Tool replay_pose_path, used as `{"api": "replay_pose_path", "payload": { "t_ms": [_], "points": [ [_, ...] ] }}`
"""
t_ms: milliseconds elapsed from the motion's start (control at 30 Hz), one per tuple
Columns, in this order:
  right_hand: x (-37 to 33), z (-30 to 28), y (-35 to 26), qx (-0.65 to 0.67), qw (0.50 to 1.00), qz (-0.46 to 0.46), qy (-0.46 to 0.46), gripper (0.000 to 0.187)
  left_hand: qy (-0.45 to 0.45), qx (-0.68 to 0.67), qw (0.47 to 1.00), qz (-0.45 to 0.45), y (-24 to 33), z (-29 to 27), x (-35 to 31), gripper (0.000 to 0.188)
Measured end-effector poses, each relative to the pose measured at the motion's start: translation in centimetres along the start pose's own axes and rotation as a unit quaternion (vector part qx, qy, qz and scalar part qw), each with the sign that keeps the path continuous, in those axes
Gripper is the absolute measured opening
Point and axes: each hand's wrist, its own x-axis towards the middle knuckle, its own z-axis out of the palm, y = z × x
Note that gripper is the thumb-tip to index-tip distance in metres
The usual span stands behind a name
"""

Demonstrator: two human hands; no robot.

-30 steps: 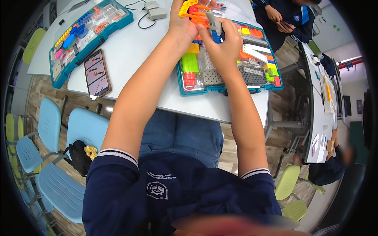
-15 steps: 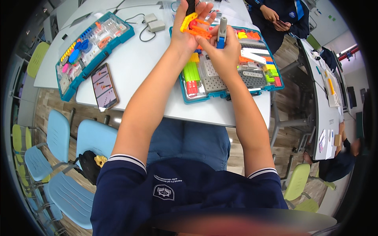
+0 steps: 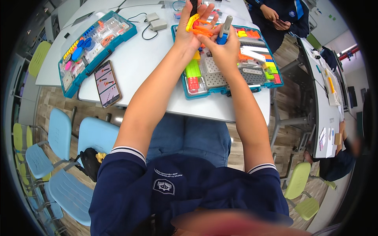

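Note:
My left hand (image 3: pixel 185 39), palm up with its fingers partly spread, holds a small assembly of orange and yellow plastic building pieces (image 3: pixel 191 23). A black part (image 3: pixel 193 6) of it stands up between thumb and fingers. In my right hand (image 3: pixel 228 54) is a grey and blue plastic tool (image 3: pixel 225 27), its grey end pointing up and away. The right thumb and fingertips are close against the orange pieces; exact contact is hidden. Beneath both hands lies an open teal kit case (image 3: pixel 204 94) with grey perforated plates and green, red, yellow and orange pieces.
At the left, a second teal case (image 3: pixel 128 34) holds small coloured parts. A phone (image 3: pixel 107 83) showing pictures of assemblies lies near the table's front edge. Grey boxes with a cable (image 3: pixel 158 25) sit farther back. Blue chairs (image 3: pixel 98 135) stand at the left; another person (image 3: pixel 281 19) holds a phone.
The grey and blue tool has tilted to the right in my right hand. Both hands have shifted slightly, with the assembly still in the left. The whole view has moved a little.

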Motion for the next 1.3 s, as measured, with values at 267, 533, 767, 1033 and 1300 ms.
{"api": "replay_pose_path", "payload": {
  "t_ms": [267, 533, 767, 1033, 1300],
  "points": [
    [0.2, -0.1, 0.4, 0.072, 0.997, 0.005, -0.012, 0.037, 0.107, -0.013, 0.994, -0.018, -0.4, 0.6, -0.3, 0.039],
    [0.8, -0.5, 0.4, 0.046, 0.998, -0.031, 0.003, 0.038, 0.065, 0.026, 0.997, -0.028, 0.2, 0.3, 0.6, 0.043],
    [1.7, -1.8, 1.0, 0.046, 0.997, -0.026, 0.052, 0.040, -0.004, 0.052, 0.995, -0.088, -0.6, 1.3, 0.0, 0.044],
    [2.6, -2.4, 2.0, 0.131, 0.988, 0.011, 0.078, 0.038, -0.046, 0.176, 0.974, -0.138, -0.5, 0.8, 0.2, 0.032],
    [2.5, -2.5, 2.1, 0.106, 0.991, 0.006, 0.081, 0.032, -0.050, 0.165, 0.980, -0.100, -0.4, -0.6, 1.2, 0.028]
  ]
}}
